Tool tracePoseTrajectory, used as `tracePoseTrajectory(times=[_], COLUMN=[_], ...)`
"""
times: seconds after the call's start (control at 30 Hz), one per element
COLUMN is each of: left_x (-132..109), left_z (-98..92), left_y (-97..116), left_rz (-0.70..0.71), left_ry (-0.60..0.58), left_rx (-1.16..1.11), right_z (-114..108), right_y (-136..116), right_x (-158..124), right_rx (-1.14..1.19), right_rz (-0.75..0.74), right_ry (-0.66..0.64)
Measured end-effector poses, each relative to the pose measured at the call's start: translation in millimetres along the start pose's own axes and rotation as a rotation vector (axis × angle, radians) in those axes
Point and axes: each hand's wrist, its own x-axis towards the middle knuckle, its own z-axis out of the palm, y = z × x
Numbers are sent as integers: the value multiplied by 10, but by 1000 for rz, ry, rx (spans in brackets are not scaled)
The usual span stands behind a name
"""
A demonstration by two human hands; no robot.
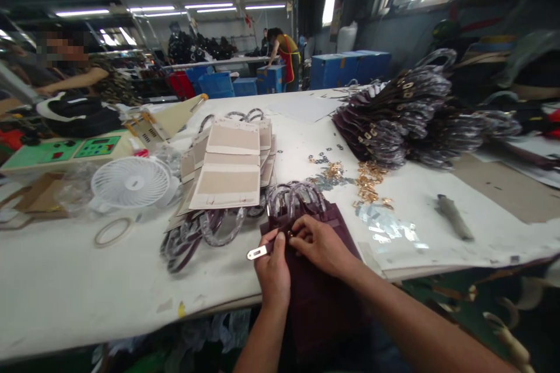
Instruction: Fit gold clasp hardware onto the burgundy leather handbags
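Note:
A dark maroon handbag [324, 303] lies over the table's front edge, its plastic-wrapped handles [301, 195] pointing away from me. My left hand [272, 265] pinches a dark strap near the bag's top; a shiny metal clasp plate [257, 252] on the strap's end sticks out to the left. Close beside it, my right hand [321, 245] has its fingertips together on a small gold-coloured metal fitting [290, 234] against the bag. The fingers partly hide that fitting, so its exact shape is unclear.
Gold clasp parts [370, 180] and thin silver plates [385, 224] lie right of the bag. Beige-backed bag panels [230, 169] are stacked to the left, near a white fan [131, 182] and tape roll [112, 232]. More maroon bags [394, 116] pile at back right. Other people work beyond.

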Motion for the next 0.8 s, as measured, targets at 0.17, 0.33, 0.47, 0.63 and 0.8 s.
tracePoseTrajectory(times=[0.17,0.33,0.47,0.63,0.8], left_x=[100,163,199,233,201], left_z=[48,38,-57,-119,-121], left_y=[-12,150,264,337,448], left_rz=[10,4,-33,129,567], left_ry=[32,-33,-168,-276,-245], left_rx=[84,178,207,425,686], right_z=[53,-217,-1067,-2127,-2325], right_y=[-17,-50,332,1020,1304], right_x=[77,-33,-245,-415,-413], right_rx=[53,131,-301,-542,-572], right_rz=[7,-53,48,247,244], right_ry=[75,72,425,655,650])
